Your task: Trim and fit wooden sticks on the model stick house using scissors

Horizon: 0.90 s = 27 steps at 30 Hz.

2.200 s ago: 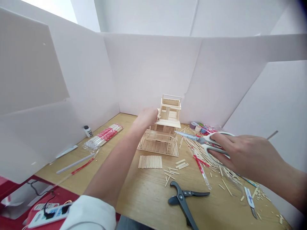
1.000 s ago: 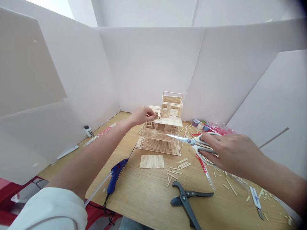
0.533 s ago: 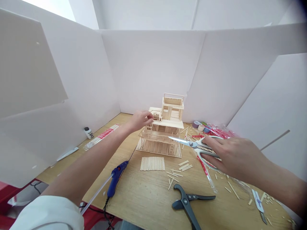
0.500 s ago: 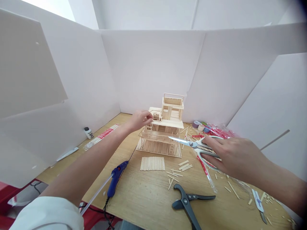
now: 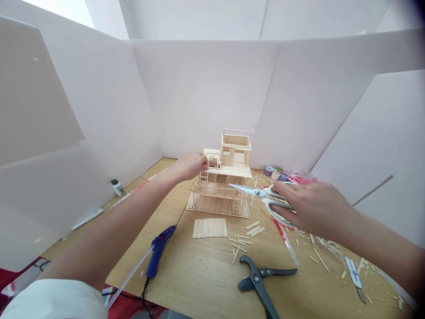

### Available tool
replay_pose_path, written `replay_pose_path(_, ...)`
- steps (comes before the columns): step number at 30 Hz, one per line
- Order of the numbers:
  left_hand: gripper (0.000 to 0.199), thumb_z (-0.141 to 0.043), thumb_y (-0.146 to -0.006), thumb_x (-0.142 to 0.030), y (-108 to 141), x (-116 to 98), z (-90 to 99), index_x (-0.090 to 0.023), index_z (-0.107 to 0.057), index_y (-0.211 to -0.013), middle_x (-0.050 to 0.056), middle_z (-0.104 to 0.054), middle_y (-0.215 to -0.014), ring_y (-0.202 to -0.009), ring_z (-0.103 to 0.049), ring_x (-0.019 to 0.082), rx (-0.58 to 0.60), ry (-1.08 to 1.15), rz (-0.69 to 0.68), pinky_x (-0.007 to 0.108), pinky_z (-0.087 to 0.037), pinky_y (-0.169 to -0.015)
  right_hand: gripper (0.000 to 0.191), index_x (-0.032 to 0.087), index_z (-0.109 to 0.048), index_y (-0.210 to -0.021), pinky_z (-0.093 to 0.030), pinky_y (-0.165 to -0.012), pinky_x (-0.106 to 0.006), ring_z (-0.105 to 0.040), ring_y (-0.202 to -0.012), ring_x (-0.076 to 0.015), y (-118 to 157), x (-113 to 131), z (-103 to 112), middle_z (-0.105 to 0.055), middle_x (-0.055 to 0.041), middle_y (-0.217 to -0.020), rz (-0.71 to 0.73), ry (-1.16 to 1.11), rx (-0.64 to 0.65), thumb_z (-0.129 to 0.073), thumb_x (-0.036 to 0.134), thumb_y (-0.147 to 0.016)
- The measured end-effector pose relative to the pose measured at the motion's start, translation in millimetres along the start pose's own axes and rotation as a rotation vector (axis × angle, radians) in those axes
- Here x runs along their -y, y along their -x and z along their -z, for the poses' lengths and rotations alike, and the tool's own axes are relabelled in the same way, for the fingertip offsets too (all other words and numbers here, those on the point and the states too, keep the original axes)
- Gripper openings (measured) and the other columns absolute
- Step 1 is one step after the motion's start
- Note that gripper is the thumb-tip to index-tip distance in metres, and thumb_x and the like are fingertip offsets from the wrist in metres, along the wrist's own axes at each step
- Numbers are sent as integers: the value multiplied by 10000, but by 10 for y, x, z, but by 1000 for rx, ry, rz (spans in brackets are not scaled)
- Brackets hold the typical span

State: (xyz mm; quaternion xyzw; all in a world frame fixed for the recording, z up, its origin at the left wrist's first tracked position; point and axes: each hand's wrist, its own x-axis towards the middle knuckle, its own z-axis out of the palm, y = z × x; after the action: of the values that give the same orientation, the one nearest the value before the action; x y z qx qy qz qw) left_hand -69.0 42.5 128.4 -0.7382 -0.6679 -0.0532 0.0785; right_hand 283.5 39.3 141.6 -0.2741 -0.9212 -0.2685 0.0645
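A multi-storey model house [image 5: 234, 170] built of thin wooden sticks stands on the table. My left hand [image 5: 192, 165] is at the left side of its upper deck, fingers closed in a pinch; what they hold, if anything, is hidden. My right hand [image 5: 310, 206] grips white-handled scissors [image 5: 257, 192] by the loops. Their blades point left, in front of the house's right half, and look nearly closed. A flat panel of sticks [image 5: 210, 227] lies before the house, with several short cut sticks [image 5: 255, 228] to its right.
A blue hot glue gun [image 5: 160, 251] lies at the left front, its cord over the edge. Dark cutters [image 5: 257, 279] rest at the front. At right are a craft knife [image 5: 354, 274], red-striped packaging [image 5: 285, 241] and tape rolls [image 5: 269, 170]. A small bottle [image 5: 117, 187] stands left; white partitions [image 5: 206, 88] enclose the table.
The view has shifted slightly. My left hand stays at the upper deck, its fingers a little more turned in; my right hand keeps the scissors before the house, slightly higher.
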Motion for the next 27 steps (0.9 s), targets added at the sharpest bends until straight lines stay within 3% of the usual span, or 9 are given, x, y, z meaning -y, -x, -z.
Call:
replay_pose_path(3,206,-471,-965,-185,19,-5,76,-128,-668,-975,133,-705,-1051,-986,-638,249,-79,-182,7,350,-407,-857,311,206,-621,-998,-160,-509,-290,-633,-613,-211,-80,-21,20,-712,-64,-715,-84,-14,92,-461,472,-972)
replay_pose_path(6,227,-450,-985,-197,137,-64,158,-131,-667,-1002,129,-712,-1084,-1013,-639,250,-181,-125,80,362,-417,-889,323,216,-603,-1009,-168,-509,-296,-651,-674,-218,-203,-87,43,-731,-70,-802,-151,-44,136,-434,488,-973)
replay_pose_path(9,182,-507,-964,-231,374,-320,115,-187,-673,-905,45,-732,-932,-838,-654,183,-34,174,8,288,-444,-748,307,235,-591,-1023,-183,-519,-298,-658,-709,-226,-383,-210,56,-740,-58,-844,-171,-88,169,-433,491,-959)
replay_pose_path(11,152,-526,-953,-212,560,-581,-56,-197,-669,-904,25,-730,-883,-806,-655,164,105,271,-152,264,-446,-722,291,240,-596,-1001,-210,-533,-298,-656,-727,-225,-531,-303,51,-745,-60,-876,-164,-118,205,-458,489,-938)
replay_pose_path(14,154,-500,-933,-144,774,-919,-475,-171,-649,-906,68,-725,-873,-761,-661,197,257,127,-282,283,-420,-642,311,230,-620,-996,-254,-550,-302,-643,-718,-218,-762,-406,24,-737,-76,-877,-138,-162,255,-501,501,-901)
replay_pose_path(18,226,-492,-843,-33,811,-1049,-865,-196,-647,-857,62,-724,-856,-753,-670,215,385,78,-378,291,-389,-590,323,195,-666,-999,-279,-553,-297,-640,-738,-212,-1019,-446,10,-730,-97,-897,-36,-234,284,-540,458,-863)
replay_pose_path(21,165,-524,-921,-166,691,-989,-749,-204,-665,-844,64,-730,-861,-767,-670,210,337,121,-355,296,-413,-624,316,178,-701,-971,-295,-556,-292,-631,-734,-203,-1155,-438,49,-734,-104,-922,-10,-232,358,-562,434,-848)
replay_pose_path(24,219,-521,-964,-273,497,-858,-399,-193,-693,-856,69,-729,-855,-784,-656,205,122,111,-271,311,-436,-688,317,172,-720,-985,-317,-562,-286,-611,-684,-180,-1252,-428,95,-732,-94,-889,-15,-246,450,-567,416,-854)
replay_pose_path(27,271,-515,-972,-333,245,-655,-78,-191,-716,-859,62,-721,-857,-765,-623,195,-143,66,-81,323,-426,-713,323,166,-724,-987,-333,-553,-290,-593,-651,-177,-1321,-429,106,-720,-87,-843,-7,-257,479,-568,415,-853)
